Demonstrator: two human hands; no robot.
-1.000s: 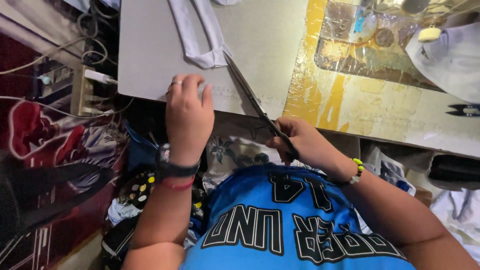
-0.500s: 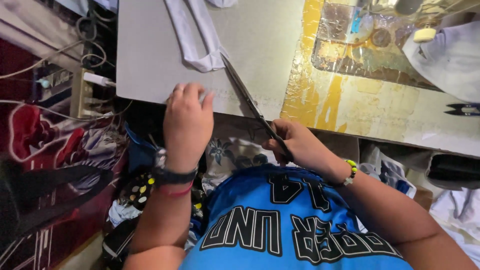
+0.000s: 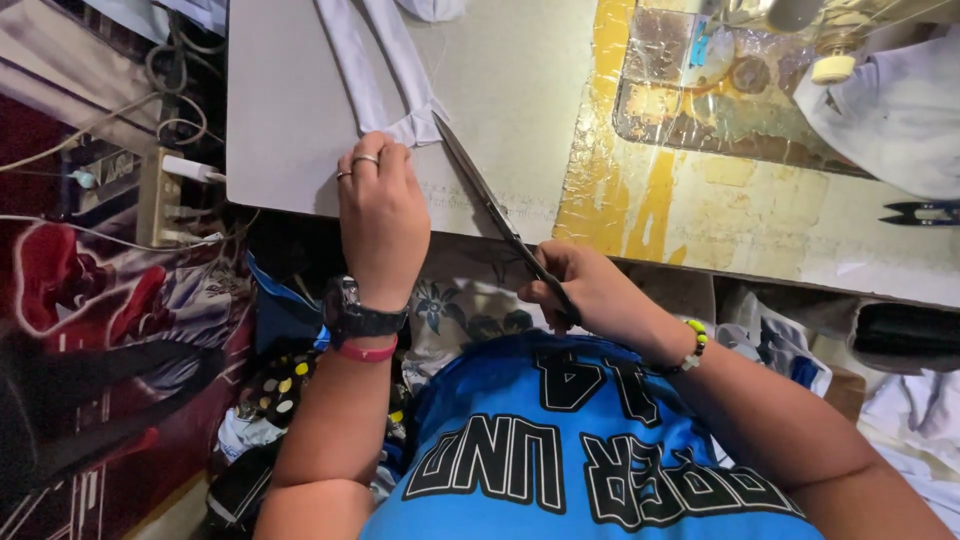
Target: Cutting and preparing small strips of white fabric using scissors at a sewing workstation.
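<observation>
My left hand (image 3: 382, 215) rests flat on a grey sheet of material (image 3: 300, 120) near the table's front edge, fingers pressing it down beside a folded white fabric strip (image 3: 385, 80). A ring shows on one finger and a black watch on the wrist. My right hand (image 3: 590, 290) grips the handles of long dark scissors (image 3: 490, 205). Their blades run up and to the left across the grey sheet, and the tip reaches the lower end of the white strip.
A yellowed tabletop (image 3: 720, 230) with a clear plastic cover lies to the right, white cloth (image 3: 900, 110) at its far right. Small dark thread snips (image 3: 920, 212) lie near the right edge. A power strip with cables (image 3: 165, 190) hangs at left.
The camera has dipped, so the table sits lower in view. Both hands keep their places; the scissor tip stays at the white strip's end.
</observation>
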